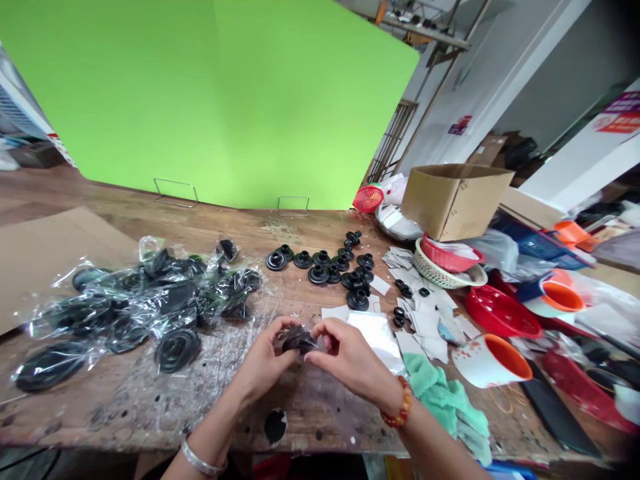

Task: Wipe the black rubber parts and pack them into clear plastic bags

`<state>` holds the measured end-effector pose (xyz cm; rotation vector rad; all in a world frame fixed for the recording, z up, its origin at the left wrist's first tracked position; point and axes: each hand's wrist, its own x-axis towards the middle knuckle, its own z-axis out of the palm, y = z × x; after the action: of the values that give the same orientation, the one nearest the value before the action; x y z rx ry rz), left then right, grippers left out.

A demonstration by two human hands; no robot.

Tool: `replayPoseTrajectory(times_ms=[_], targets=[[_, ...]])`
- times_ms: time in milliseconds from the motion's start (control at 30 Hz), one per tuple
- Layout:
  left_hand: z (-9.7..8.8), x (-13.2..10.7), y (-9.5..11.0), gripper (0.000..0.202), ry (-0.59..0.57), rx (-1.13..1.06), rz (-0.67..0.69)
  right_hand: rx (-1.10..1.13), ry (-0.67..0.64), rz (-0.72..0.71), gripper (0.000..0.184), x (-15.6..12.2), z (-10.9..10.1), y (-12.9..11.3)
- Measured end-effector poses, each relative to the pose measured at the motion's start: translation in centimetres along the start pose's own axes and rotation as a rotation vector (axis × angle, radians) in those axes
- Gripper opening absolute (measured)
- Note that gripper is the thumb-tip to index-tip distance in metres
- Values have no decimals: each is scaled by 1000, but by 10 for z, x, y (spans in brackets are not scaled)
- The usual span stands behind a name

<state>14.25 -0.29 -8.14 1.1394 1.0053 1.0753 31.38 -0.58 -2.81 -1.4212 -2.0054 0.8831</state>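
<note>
Near the front of the wooden table, my left hand (269,357) and my right hand (346,352) are closed around one black round part (299,339). Clear plastic film seems to cover it; my fingers hide much of its shape. Beyond my hands stand several loose black stepped discs (319,273), each with a raised hub. To the left lies a pile of similar black parts in clear plastic bags (167,297). A stack of clear plastic bags (376,339) rests just right of my right hand, and white cards (425,320) are scattered past it.
A green board (225,100) stands along the back. To the right are a cardboard box (455,200), a pale basket (450,277), a red basin (500,313), an orange-and-white cup (487,360) and a green cloth (445,393). A cardboard sheet (55,260) lies at left.
</note>
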Motion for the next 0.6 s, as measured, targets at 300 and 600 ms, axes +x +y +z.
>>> replayPoseTrajectory(times_ms=[300, 600], targets=[[6, -8, 10, 39, -184, 63, 22, 16, 181, -199, 11, -6, 7, -19], [-16, 51, 36, 24, 127, 549, 175, 229, 218, -109, 9, 3, -8, -3]])
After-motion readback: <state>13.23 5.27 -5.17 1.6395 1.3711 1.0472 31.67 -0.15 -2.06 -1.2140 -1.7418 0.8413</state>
